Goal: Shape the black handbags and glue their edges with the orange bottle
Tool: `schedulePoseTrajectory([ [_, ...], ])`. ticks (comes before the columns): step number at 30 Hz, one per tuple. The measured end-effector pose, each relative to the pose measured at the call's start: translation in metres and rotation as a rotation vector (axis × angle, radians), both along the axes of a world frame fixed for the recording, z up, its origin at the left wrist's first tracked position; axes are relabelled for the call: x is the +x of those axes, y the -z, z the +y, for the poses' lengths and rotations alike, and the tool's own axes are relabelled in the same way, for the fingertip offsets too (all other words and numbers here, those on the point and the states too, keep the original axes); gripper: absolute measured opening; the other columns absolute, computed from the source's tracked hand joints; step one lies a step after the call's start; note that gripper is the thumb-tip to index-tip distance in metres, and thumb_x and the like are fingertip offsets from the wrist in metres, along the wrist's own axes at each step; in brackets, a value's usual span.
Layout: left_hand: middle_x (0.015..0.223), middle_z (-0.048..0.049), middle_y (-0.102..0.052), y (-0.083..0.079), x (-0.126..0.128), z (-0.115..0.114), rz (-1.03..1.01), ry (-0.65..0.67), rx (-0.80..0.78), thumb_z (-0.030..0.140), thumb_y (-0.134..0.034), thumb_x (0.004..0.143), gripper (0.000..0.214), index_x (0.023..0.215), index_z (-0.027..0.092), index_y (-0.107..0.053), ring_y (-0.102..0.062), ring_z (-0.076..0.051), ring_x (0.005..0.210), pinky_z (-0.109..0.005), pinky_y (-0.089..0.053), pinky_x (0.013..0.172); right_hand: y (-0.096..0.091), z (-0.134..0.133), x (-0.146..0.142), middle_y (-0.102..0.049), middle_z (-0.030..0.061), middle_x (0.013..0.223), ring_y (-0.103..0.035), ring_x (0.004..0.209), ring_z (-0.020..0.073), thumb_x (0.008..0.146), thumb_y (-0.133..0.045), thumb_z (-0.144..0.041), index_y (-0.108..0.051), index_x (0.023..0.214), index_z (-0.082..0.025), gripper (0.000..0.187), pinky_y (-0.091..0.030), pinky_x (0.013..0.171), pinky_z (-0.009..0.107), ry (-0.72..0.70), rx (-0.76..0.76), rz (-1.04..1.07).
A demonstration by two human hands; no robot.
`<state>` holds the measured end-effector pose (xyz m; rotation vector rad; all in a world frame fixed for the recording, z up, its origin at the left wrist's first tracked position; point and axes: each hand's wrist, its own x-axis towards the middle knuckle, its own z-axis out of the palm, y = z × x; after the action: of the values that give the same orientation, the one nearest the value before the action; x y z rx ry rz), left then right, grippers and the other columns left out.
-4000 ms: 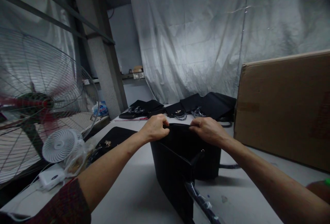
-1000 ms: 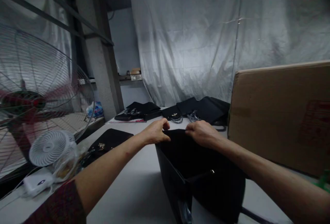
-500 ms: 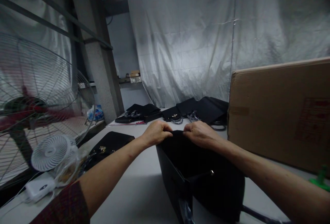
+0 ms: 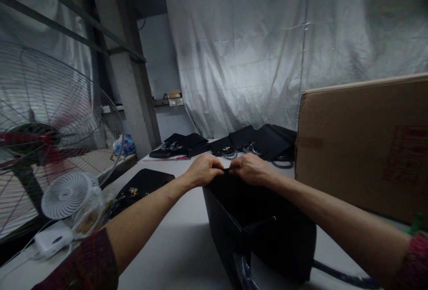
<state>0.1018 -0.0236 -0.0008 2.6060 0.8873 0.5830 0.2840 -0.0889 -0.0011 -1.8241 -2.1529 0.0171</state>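
A black handbag (image 4: 284,241) stands on the white table (image 4: 177,245), its top gaping and its inside dark. At the bag's far rim my left hand (image 4: 205,170) pinches the edge between thumb and fingers. Close beside it, my right hand (image 4: 250,169) grips the same rim, with only a small gap between the two. A small gold-coloured metal piece (image 4: 274,218) shows at the bag's opening. Handles wrapped in clear plastic (image 4: 243,270) hang at the near side, and another strap (image 4: 341,276) lies out to the right.
More black bags (image 4: 270,140) lie along the table's far side, and one with a gold ornament (image 4: 143,185) is at left. A cardboard box (image 4: 361,147) stands right. A small white fan (image 4: 67,195) and a large caged fan (image 4: 50,116) are at left.
My right hand has slid left along the rim, closer to my left hand. My left hand has hardly moved and both keep their hold on the bag.
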Motion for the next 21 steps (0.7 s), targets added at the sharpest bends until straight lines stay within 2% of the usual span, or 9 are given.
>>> schedulePoseTrajectory([
  [3, 0.079, 0.0002, -0.072, 0.001, 0.0, 0.001, -0.016, 0.008, 0.009, 0.026, -0.061, 0.075, 0.018, 0.085, 0.019, -0.075, -0.063, -0.016, 0.079, -0.023, -0.043, 0.071, -0.001, 0.003, -0.001, -0.072, 0.0036, 0.081, -0.063, 0.073, 0.0175, 0.083, -0.053, -0.037, -0.074, 0.097, -0.028, 0.027, -0.039, 0.062, 0.025, 0.003, 0.0, -0.037],
  [8, 0.076, 0.001, -0.072, -0.001, -0.001, -0.002, 0.001, 0.018, 0.01, 0.023, -0.06, 0.074, 0.017, 0.083, 0.019, -0.075, -0.062, -0.015, 0.077, -0.022, -0.043, 0.07, -0.006, 0.003, -0.005, -0.072, 0.0022, 0.085, -0.065, 0.078, 0.0174, 0.084, -0.052, -0.034, -0.072, 0.102, -0.031, 0.027, -0.04, 0.065, 0.024, -0.083, -0.005, -0.111],
  [12, 0.076, 0.0, -0.072, -0.002, 0.0, -0.003, 0.019, -0.05, 0.051, 0.024, -0.061, 0.073, 0.016, 0.082, 0.019, -0.074, -0.062, -0.016, 0.077, -0.023, -0.043, 0.068, -0.002, 0.005, -0.011, -0.073, 0.0077, 0.088, -0.066, 0.083, 0.0224, 0.084, -0.049, -0.028, -0.073, 0.095, -0.026, 0.027, -0.041, 0.066, 0.027, -0.099, 0.047, -0.157],
  [16, 0.075, 0.0001, -0.072, 0.0, 0.001, 0.001, 0.029, -0.049, 0.104, 0.024, -0.06, 0.072, 0.016, 0.079, 0.019, -0.073, -0.062, -0.017, 0.078, -0.023, -0.042, 0.069, 0.001, 0.005, -0.014, -0.072, 0.0125, 0.088, -0.067, 0.086, 0.0255, 0.082, -0.048, -0.02, -0.073, 0.093, -0.021, 0.028, -0.043, 0.068, 0.029, -0.087, 0.067, -0.189],
  [19, 0.075, 0.001, -0.071, -0.004, -0.001, -0.006, 0.013, -0.021, 0.085, 0.024, -0.057, 0.073, 0.016, 0.077, 0.019, -0.072, -0.062, -0.017, 0.076, -0.022, -0.041, 0.069, -0.01, -0.01, -0.014, -0.072, 0.0132, 0.092, -0.067, 0.089, 0.0257, 0.084, -0.047, -0.022, -0.071, 0.098, -0.02, 0.028, -0.045, 0.068, 0.029, -0.072, 0.027, -0.24],
  [21, 0.073, 0.0037, -0.07, -0.008, -0.001, -0.012, 0.022, 0.015, 0.055, 0.027, -0.056, 0.075, 0.016, 0.075, 0.019, -0.07, -0.06, -0.016, 0.072, -0.023, -0.04, 0.068, -0.021, -0.022, -0.015, -0.072, 0.0087, 0.1, -0.067, 0.091, 0.0233, 0.086, -0.048, -0.028, -0.067, 0.106, -0.024, 0.028, -0.047, 0.068, 0.028, -0.096, -0.027, -0.28],
])
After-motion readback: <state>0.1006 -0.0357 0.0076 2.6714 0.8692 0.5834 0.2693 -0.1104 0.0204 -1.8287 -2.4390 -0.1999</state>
